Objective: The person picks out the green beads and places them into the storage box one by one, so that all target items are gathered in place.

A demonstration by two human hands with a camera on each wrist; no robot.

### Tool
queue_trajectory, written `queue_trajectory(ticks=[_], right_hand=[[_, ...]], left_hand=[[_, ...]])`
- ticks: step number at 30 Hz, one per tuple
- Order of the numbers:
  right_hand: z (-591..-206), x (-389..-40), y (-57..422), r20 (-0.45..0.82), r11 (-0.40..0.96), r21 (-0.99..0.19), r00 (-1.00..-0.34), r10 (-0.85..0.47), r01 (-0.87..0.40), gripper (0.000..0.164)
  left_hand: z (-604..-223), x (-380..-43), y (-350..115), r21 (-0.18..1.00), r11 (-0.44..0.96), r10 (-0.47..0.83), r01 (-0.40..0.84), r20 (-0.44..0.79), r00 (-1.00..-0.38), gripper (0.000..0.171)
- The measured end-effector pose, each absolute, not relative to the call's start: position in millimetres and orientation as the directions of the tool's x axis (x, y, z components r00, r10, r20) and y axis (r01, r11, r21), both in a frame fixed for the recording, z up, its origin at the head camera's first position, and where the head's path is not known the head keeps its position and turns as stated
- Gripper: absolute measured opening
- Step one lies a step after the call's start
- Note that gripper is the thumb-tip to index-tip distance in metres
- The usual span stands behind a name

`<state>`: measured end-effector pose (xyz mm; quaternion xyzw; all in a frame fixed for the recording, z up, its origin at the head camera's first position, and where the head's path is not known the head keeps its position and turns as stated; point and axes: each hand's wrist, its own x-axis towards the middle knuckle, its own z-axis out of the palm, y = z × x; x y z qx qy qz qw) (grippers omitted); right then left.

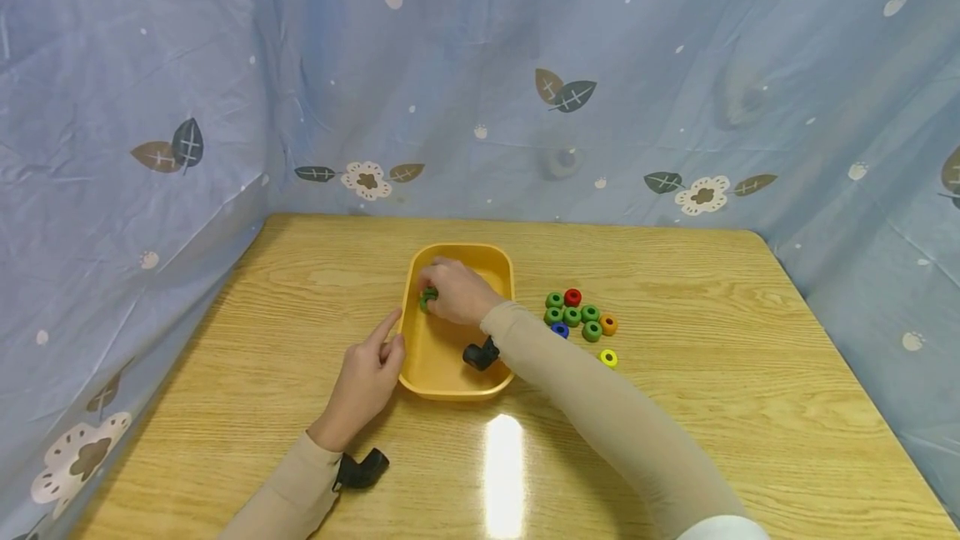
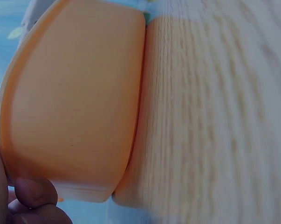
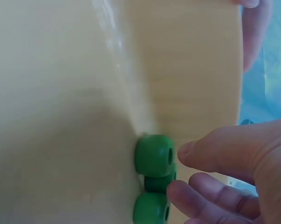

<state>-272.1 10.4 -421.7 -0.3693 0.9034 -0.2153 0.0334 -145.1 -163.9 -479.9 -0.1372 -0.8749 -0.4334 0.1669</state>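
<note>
A yellow-orange plastic tray (image 1: 456,390) stands on the wooden table. Inside it, my right hand (image 1: 461,294) reaches to the left wall, thumb and fingers spread beside green beads (image 1: 428,298). From the right wrist, three green beads (image 3: 154,155) show clustered where floor and wall meet; the thumb is close to the upper one, and no bead is plainly gripped. My left hand (image 1: 367,377) is at the tray's left side, its straight index finger touching the rim and the other fingers curled. In the left wrist view, its fingertips (image 2: 35,191) are by the tray's outer wall.
Right of the tray lie several loose green beads (image 1: 572,317), a red bead (image 1: 573,297), an orange bead (image 1: 609,324), a blue bead (image 1: 560,330) and a yellow bead (image 1: 608,358). My right forearm passes in front of them. A patterned blue curtain (image 1: 480,90) surrounds the table.
</note>
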Motion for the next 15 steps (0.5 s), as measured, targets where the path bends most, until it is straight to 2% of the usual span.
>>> queue_trajectory(ticks=[12, 15], right_hand=[[-401.1, -261.9, 28.9, 0.147, 0.598, -0.504, -0.744, -0.652, -0.624, 0.024], [-396.2, -258.4, 35.6, 0.194, 0.585, -0.509, -0.746, -0.637, -0.632, 0.025]], left_hand=[[-479.5, -144.6, -164.2, 0.71, 0.597, 0.095, 0.373, 0.399, -0.912, 0.044], [-479.7, -145.0, -164.0, 0.709, 0.598, 0.092, 0.375, 0.404, -0.91, 0.044]])
